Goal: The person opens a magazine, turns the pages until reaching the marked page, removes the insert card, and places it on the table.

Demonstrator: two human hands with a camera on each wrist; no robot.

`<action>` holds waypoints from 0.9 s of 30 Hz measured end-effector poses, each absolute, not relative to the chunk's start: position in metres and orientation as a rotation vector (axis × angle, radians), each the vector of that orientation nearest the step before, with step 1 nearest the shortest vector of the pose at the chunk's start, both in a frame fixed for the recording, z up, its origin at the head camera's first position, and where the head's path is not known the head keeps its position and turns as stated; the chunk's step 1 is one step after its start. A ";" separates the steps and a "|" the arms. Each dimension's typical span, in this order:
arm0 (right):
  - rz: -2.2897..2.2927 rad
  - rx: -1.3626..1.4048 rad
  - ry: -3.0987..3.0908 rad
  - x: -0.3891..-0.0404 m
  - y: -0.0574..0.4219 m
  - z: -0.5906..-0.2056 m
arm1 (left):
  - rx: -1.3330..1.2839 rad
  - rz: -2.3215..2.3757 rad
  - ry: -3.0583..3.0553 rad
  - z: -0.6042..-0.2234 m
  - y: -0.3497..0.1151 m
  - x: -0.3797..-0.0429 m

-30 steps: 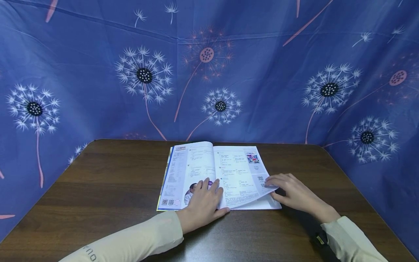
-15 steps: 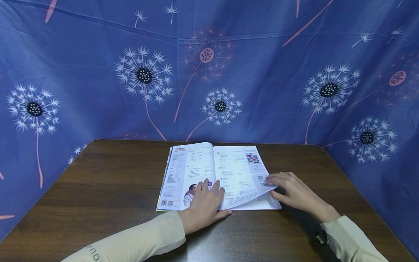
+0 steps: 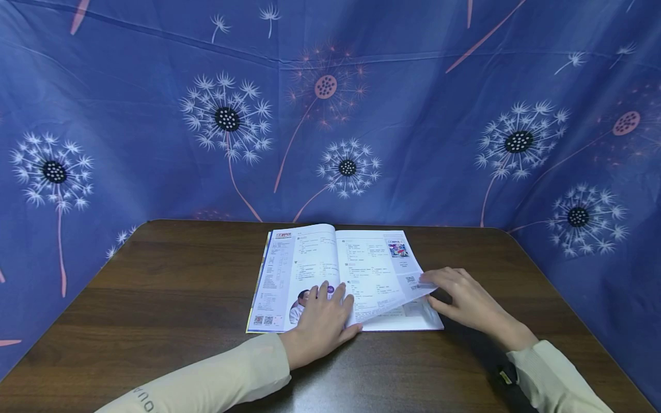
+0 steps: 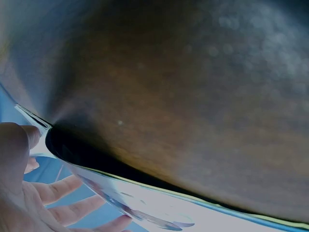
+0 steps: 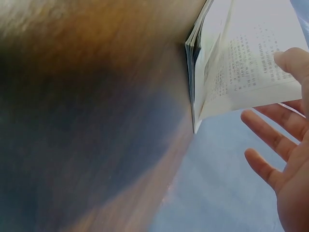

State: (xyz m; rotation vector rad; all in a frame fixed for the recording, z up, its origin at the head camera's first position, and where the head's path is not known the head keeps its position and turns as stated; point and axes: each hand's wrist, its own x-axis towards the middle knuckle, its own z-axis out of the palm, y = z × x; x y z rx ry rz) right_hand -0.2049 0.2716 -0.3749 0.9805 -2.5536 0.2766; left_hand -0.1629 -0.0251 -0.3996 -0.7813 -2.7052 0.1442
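Note:
An open book [image 3: 369,258] with printed pages lies on the table in the head view. My left hand [image 3: 322,327] rests with spread fingers over the lower part of its fold, covering part of a photo on the left page. At the lower right corner, my right hand [image 3: 462,298] pinches one page [image 3: 400,292] and holds its corner raised. In the right wrist view the thumb lies on the lifted page [image 5: 251,63], with the other fingers spread behind and below it. The left wrist view shows the left hand [image 4: 29,193] at the book's near edge [image 4: 145,188].
The brown wooden table [image 3: 170,298] extends on all sides of the book. A blue cloth [image 3: 413,115] with dandelion prints hangs along the table's back and sides.
The right hand has lifted the page corner a little higher and towards the left, so more of the page beneath shows. The left hand has barely shifted.

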 end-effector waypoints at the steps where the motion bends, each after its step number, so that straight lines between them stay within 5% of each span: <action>1: 0.285 0.972 -2.547 -0.205 0.272 -0.375 | -0.780 0.148 -2.702 -0.400 -0.025 -0.163; 27: 0.285 0.911 -2.618 -0.204 0.273 -0.379 | -0.826 0.190 -2.558 -0.398 -0.029 -0.163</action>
